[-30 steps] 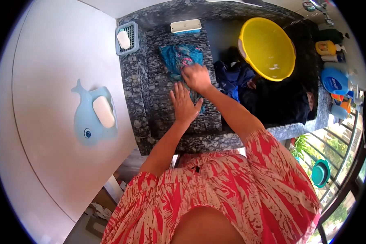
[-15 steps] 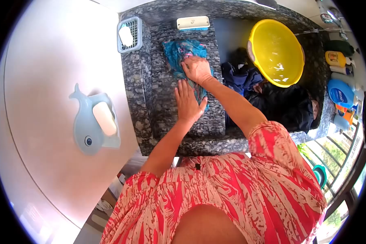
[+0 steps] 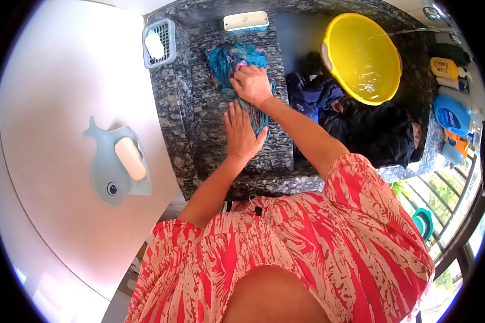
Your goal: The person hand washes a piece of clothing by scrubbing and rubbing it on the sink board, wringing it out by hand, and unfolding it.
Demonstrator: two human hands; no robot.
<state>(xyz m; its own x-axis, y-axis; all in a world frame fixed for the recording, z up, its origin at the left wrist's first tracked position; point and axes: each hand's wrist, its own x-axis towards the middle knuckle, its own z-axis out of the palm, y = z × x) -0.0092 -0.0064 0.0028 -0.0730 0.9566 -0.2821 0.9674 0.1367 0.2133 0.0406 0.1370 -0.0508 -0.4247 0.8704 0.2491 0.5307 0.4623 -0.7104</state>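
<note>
Soap bar (image 3: 130, 159) is held in a whale-shaped dish (image 3: 103, 169). On ridged granite (image 3: 215, 151), the left hand (image 3: 242, 134) is laid flat, unclenched, along a teal patterned cloth (image 3: 226, 59), which is pressed under the curled right hand (image 3: 252, 85); whether it is gripped cannot be told. Farther right, dark garments (image 3: 380, 129) are heaped beside a yellow basin (image 3: 344, 40).

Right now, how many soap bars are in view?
2. One white soap bar lies in the blue-grey plastic grid dish on the speckled granite; one cream oblong soap bar sits in the light-blue whale-shaped holder. Others may be hidden.
</note>
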